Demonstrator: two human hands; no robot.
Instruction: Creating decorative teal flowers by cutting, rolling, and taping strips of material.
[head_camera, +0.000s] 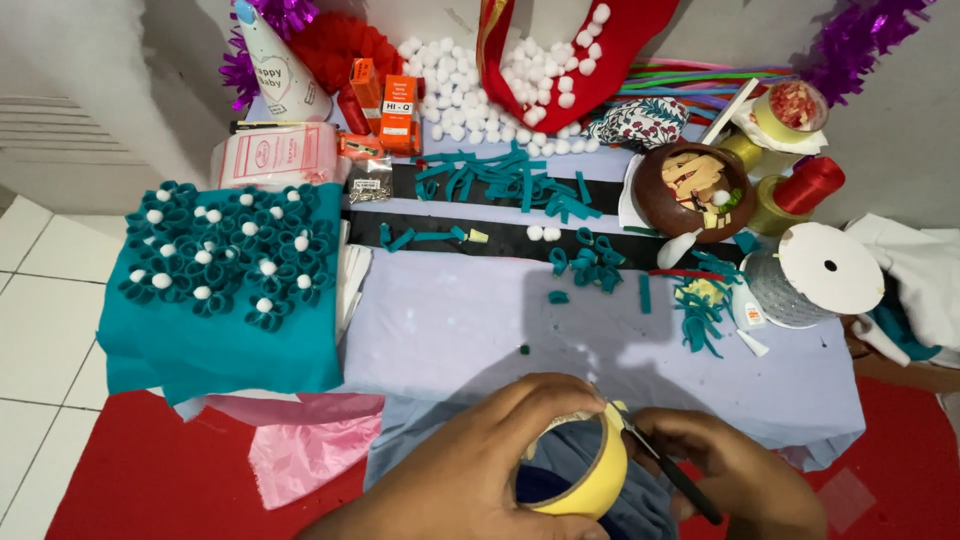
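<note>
My left hand (470, 475) grips a yellow roll of tape (595, 480) at the bottom centre, thumb along its top edge. My right hand (745, 480) holds a thin black-handled tool (675, 475), a cutter or scissors, with its tip at the tape's loose end near the top of the roll. Both hands hover over the front edge of a lavender sheet (450, 330).
A teal cloth (220, 280) with teal felt flowers and white pom-poms lies left. Teal felt strips (510, 180), loose white pom-poms (450, 90), a brown bowl (690, 190), thread spools (800, 185), a white disc spool (825, 270) and orange boxes (398, 110) crowd the back. Red mat (150, 470) below.
</note>
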